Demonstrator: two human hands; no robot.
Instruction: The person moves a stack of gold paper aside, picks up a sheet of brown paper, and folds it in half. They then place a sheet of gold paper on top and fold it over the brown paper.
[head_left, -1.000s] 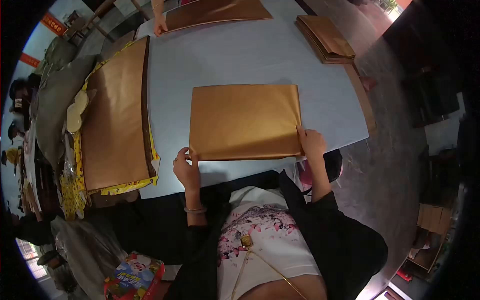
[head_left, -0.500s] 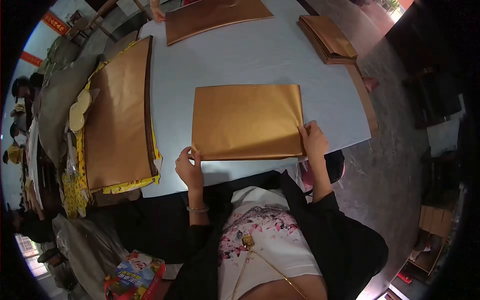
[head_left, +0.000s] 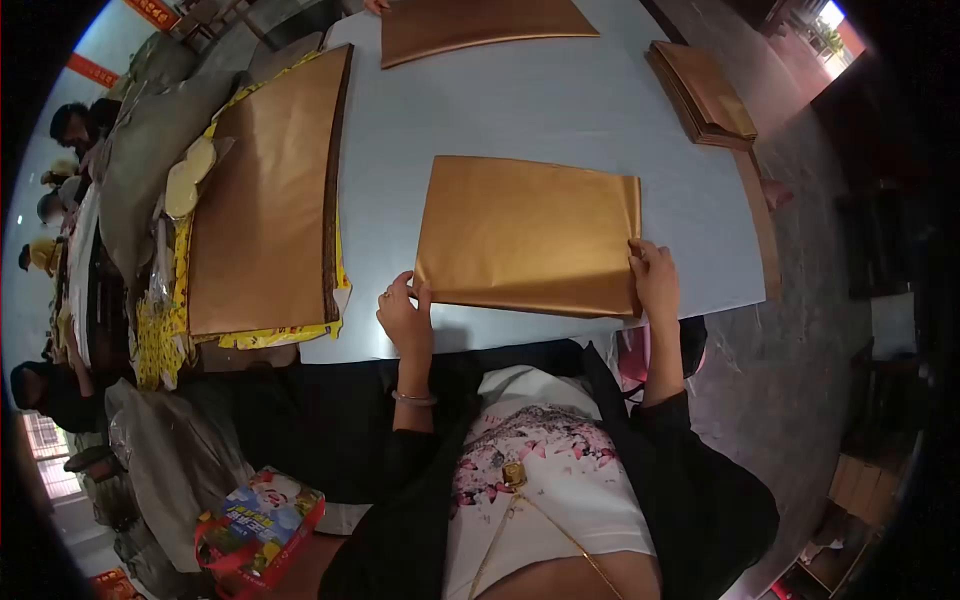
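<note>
A folded sheet of gold paper [head_left: 530, 235] lies on the table in front of me, its near edge close to the table's front. My left hand [head_left: 406, 315] pinches its near left corner between thumb and fingers. At the near right corner, my right hand [head_left: 655, 280] grips the paper's right side, thumb on top. The undersides of both corners are hidden. To the left of my left hand lies a tall stack of gold-brown paper sheets [head_left: 270, 200] on yellow wrapping.
A pale cloth covers the table [head_left: 460, 110]. Folded gold papers [head_left: 705, 95] are piled at the far right. Across the table lies another gold sheet [head_left: 485, 30] with a person's hand [head_left: 376, 6] beside it. A colourful red bag [head_left: 262, 525] sits at lower left.
The gold paper has turned slightly, its right end now nearer to me. Both hands keep hold of its near corners. The whole view has shifted, so things appear further right.
</note>
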